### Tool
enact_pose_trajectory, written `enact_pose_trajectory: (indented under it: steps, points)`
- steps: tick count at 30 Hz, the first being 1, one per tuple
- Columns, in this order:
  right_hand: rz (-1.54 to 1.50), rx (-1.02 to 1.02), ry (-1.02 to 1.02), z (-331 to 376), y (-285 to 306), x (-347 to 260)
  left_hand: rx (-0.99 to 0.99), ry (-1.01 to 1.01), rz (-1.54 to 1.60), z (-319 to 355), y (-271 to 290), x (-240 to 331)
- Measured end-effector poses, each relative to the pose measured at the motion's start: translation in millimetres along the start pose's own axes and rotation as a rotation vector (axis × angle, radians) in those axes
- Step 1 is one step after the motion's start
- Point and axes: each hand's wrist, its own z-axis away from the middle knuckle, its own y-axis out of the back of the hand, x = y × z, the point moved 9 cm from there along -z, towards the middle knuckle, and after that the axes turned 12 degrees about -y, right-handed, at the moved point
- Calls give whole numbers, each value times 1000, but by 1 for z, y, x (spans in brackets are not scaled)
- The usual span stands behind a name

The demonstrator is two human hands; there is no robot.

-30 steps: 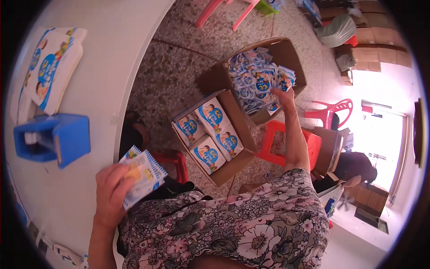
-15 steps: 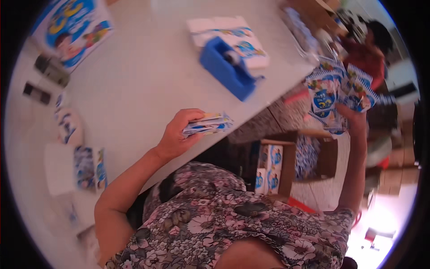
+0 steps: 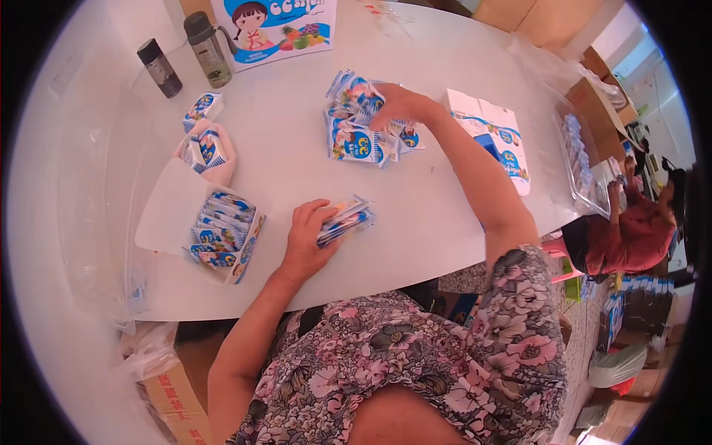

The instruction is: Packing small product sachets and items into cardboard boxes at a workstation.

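Observation:
My left hand point(image 3: 308, 241), low over the near part of the white table point(image 3: 415, 237), is closed round a small stack of blue-and-white sealed packets point(image 3: 347, 221). Further off, my right hand point(image 3: 400, 107) grips some packets point(image 3: 356, 95) at the top of a loose pile of the same kind point(image 3: 357, 142). Its fingertips are partly hidden among the packets. To the left of my left hand stands an open display box point(image 3: 251, 241), filled with rows of packets, its white lid folded back.
A pink-rimmed container point(image 3: 228, 152) holds packets at the left, near two dark-capped bottles point(image 3: 159, 70) point(image 3: 208, 52). A printed carton point(image 3: 282, 33) stands behind. On the right lie flat printed boxes point(image 3: 489, 122), a blue tape dispenser point(image 3: 487, 145) and a clear tray point(image 3: 582, 167). Another person point(image 3: 630, 230) sits beyond.
My right hand has brought packets from beside the table to the tabletop, where a pile now lies. The view has swung left. My left hand still holds its stack.

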Motion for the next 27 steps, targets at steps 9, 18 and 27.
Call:
enact_pose_trajectory:
  steps: [9,18,27]
  points:
    - [477,744,150,29,25,-7,-59,74,224,5,-8,-13]
    - [323,325,16,68,-116,-67,-89,177,324,10,-10,-14]
    - [-96,-404,147,128,-139,-69,41,89,95,12,21,-9]
